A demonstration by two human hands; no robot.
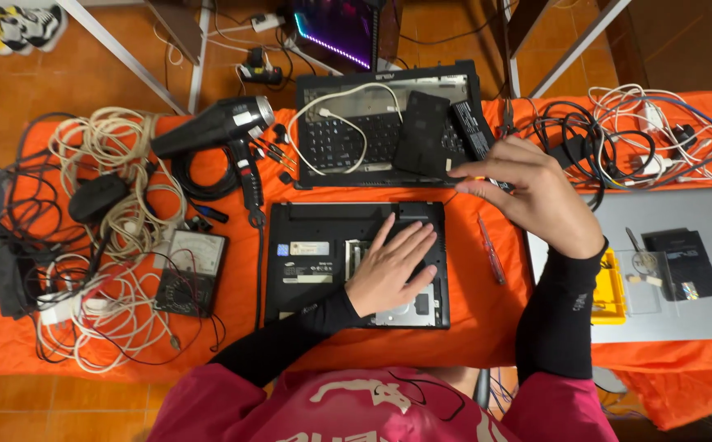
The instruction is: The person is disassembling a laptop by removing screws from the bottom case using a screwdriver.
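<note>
Laptop (315, 262) under flat left hand (390, 270).

A black laptop (356, 263), underside up, is pressed flat by the left hand (393, 266); at its one o'clock, a black panel (423, 135) is touched by the right hand (528, 192).

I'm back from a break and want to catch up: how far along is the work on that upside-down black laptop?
Done: a bay in the laptop's underside already lies open, showing metal, and a black cover panel rests on the second laptop behind. In hand: the left hand lies flat on the base; the right hand touches that panel's edge. Left: the rest of the base looks closed, and the screwdriver lies unused.
</note>
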